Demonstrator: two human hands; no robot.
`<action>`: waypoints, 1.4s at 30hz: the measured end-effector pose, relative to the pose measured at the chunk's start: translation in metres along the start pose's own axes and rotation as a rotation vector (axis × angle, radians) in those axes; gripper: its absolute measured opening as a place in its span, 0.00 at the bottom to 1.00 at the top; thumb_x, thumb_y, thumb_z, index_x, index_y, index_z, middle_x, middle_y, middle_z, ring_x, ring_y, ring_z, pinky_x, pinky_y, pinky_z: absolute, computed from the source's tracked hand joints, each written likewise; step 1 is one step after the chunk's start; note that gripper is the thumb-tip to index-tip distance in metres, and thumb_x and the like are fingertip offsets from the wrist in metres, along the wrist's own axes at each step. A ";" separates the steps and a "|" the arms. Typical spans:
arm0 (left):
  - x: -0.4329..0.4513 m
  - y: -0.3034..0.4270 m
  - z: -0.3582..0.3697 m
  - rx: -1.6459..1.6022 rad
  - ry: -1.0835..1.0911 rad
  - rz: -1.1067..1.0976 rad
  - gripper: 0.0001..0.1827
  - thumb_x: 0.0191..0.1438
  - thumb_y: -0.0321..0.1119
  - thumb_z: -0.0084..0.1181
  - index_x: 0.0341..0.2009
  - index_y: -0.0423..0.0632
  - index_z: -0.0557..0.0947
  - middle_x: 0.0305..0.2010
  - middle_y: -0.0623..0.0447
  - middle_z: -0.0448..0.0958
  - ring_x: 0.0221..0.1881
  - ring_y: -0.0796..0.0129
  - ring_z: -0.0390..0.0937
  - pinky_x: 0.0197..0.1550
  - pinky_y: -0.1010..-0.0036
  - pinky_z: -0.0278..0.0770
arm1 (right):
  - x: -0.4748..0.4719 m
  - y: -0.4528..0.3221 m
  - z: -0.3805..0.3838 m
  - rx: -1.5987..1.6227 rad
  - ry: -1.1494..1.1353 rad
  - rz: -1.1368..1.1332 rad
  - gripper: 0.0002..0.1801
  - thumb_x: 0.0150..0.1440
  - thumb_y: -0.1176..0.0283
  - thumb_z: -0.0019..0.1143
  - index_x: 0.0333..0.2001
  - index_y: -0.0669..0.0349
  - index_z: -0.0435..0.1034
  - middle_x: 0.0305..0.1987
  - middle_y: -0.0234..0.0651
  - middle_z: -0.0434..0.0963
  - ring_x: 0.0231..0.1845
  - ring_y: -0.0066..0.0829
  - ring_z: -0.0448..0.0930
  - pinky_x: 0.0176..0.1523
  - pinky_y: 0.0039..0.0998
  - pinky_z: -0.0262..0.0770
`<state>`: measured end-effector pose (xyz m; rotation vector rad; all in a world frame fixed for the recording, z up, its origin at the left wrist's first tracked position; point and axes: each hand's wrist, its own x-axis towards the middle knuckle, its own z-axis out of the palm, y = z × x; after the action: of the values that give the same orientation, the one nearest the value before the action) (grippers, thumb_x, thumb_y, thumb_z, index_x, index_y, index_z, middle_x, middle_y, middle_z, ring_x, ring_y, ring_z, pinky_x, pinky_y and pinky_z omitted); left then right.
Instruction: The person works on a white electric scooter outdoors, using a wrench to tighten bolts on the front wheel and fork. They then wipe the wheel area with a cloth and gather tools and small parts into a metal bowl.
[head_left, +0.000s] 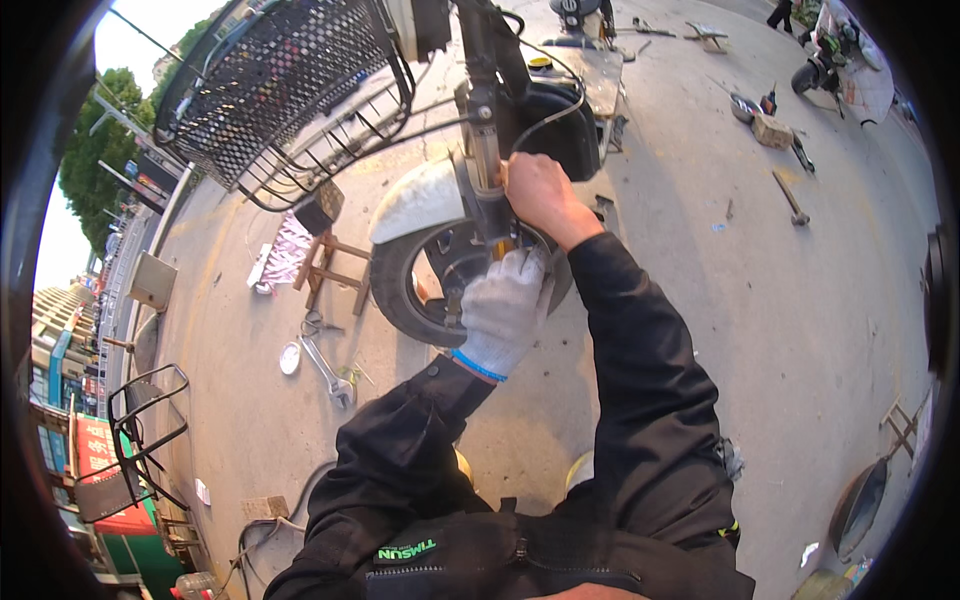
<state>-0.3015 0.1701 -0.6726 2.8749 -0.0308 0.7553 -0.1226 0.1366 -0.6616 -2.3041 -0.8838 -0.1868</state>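
Observation:
Before me stands the front end of a scooter, its front fork leg (487, 154) upright above the wheel. My right hand (541, 193), bare, is curled against the side of the fork's metal tube, thumb side on it. Lower down, my left hand (504, 309) wears a white knitted glove with a blue cuff. Its fingers are curled round the fork's bottom end, just under an orange reflector (501, 247); the glove hides what lies inside the grip. Behind it is the front tire (397, 300), under a white mudguard (421, 196).
A black wire basket (292, 94) overhangs at upper left. Left of the wheel are a wooden stool (330, 271) and an adjustable wrench (326, 371). A hammer (791, 199) and brick (772, 132) lie right. A metal-framed chair (142, 442) and a cable (251, 551) are lower left.

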 end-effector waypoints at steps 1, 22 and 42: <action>0.004 0.002 -0.012 0.010 0.006 -0.084 0.19 0.54 0.38 0.63 0.48 0.43 0.78 0.43 0.44 0.78 0.38 0.51 0.81 0.38 0.62 0.80 | -0.002 -0.002 -0.006 0.076 -0.023 -0.013 0.15 0.62 0.67 0.50 0.30 0.68 0.77 0.33 0.58 0.79 0.39 0.58 0.81 0.44 0.48 0.78; 0.024 -0.098 0.021 -1.256 -0.486 -0.516 0.14 0.51 0.37 0.67 0.38 0.45 0.79 0.29 0.59 0.75 0.30 0.77 0.72 0.33 0.78 0.69 | -0.024 -0.012 0.004 0.269 0.070 0.210 0.18 0.67 0.63 0.45 0.41 0.72 0.67 0.38 0.64 0.78 0.43 0.63 0.78 0.45 0.52 0.73; 0.020 -0.100 0.042 -1.248 -0.387 -0.478 0.24 0.52 0.36 0.65 0.52 0.41 0.77 0.44 0.53 0.79 0.42 0.73 0.74 0.45 0.74 0.74 | -0.092 -0.031 0.038 0.334 0.196 0.265 0.10 0.63 0.74 0.47 0.44 0.71 0.65 0.39 0.59 0.78 0.46 0.62 0.77 0.48 0.50 0.72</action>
<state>-0.2578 0.2626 -0.7145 1.6632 0.0979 -0.0043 -0.2167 0.1277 -0.7068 -2.0233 -0.4647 -0.1352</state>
